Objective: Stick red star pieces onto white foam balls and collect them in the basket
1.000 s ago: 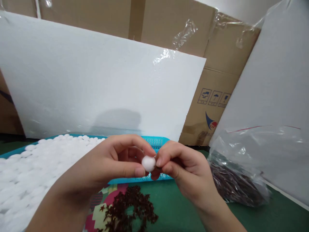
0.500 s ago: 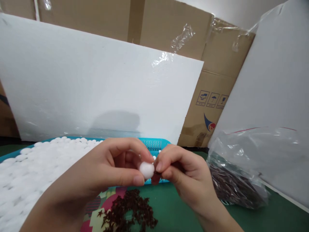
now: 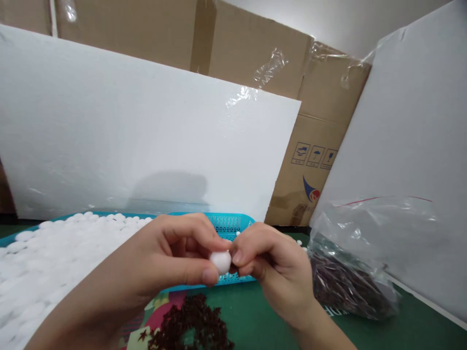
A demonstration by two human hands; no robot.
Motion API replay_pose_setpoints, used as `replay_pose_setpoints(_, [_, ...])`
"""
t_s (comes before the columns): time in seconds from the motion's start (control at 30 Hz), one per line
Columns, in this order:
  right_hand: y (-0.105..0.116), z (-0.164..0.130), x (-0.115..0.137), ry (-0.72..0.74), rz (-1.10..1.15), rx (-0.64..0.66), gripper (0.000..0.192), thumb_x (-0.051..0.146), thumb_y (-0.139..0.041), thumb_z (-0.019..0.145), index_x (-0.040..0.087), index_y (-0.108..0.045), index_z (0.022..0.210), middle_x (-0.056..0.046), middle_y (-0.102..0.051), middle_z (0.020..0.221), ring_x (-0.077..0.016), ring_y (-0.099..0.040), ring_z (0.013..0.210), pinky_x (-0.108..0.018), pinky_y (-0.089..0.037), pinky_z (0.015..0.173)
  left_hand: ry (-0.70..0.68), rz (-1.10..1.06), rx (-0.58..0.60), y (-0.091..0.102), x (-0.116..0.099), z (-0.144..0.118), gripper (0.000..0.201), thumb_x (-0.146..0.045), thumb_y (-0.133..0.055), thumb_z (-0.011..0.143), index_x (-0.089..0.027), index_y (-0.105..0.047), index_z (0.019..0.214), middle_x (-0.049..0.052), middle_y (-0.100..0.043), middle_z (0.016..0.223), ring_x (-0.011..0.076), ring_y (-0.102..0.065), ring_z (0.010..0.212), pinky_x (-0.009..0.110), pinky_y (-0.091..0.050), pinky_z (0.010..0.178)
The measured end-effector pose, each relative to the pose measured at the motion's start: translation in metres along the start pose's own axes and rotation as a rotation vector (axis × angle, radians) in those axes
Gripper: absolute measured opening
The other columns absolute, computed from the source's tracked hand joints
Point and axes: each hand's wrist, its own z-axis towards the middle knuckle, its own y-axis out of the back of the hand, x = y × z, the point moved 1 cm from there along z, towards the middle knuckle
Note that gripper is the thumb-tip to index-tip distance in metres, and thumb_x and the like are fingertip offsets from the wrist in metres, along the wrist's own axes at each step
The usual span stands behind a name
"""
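Between the thumb and fingertips of my left hand (image 3: 171,257) is a small white ball (image 3: 220,262). My right hand (image 3: 279,267) is closed in a pinch right against the ball's right side. A sliver of a dark brown piece (image 3: 233,268) shows at its fingertips; most of it is hidden by the fingers, so its shape does not show. Below the hands lies a heap of dark brown star-shaped pieces (image 3: 197,318). Both hands are held in front of a blue plastic basket (image 3: 244,222).
Many white balls (image 3: 62,267) fill a blue tray on the left. A clear plastic bag (image 3: 350,287) of dark brown pieces lies on the green table surface (image 3: 251,316) at right. White boards (image 3: 153,126) and cardboard (image 3: 251,34) stand behind.
The dark brown piece that hung below my right fingertips is now mostly covered by them, and the right fingers are curled closer to the ball. The view has shifted slightly.
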Motion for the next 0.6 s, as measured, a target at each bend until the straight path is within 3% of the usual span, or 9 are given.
replay_pose_setpoints(0.3, [0.0025,0.0005,-0.0005,0.041,0.005,-0.021,0.014,0.022,-0.045,0.071,0.017,-0.046,0.058,0.003,-0.048,0.054,-0.0054,-0.047,0.053,-0.014,-0.039,0.048,-0.004,-0.034,-0.006,-0.0064,-0.0024,0.0024,0.019,-0.004,-0.059,0.046,-0.023,-0.06,0.047,-0.009,-0.048,0.042,0.0011,-0.041,0.039,0.009,-0.033,0.037])
replay_pose_setpoints(0.6, [0.0015,-0.0018,-0.0031,-0.003,0.029,-0.016,0.013,0.025,-0.044,0.071,0.019,-0.046,0.059,0.003,-0.045,0.051,-0.0068,-0.046,0.05,-0.017,-0.039,0.044,0.004,0.127,-0.062,-0.0074,-0.005,0.0032,0.013,-0.01,-0.059,0.045,-0.023,-0.06,0.044,-0.006,-0.043,0.042,0.0037,-0.037,0.038,0.013,-0.027,0.032])
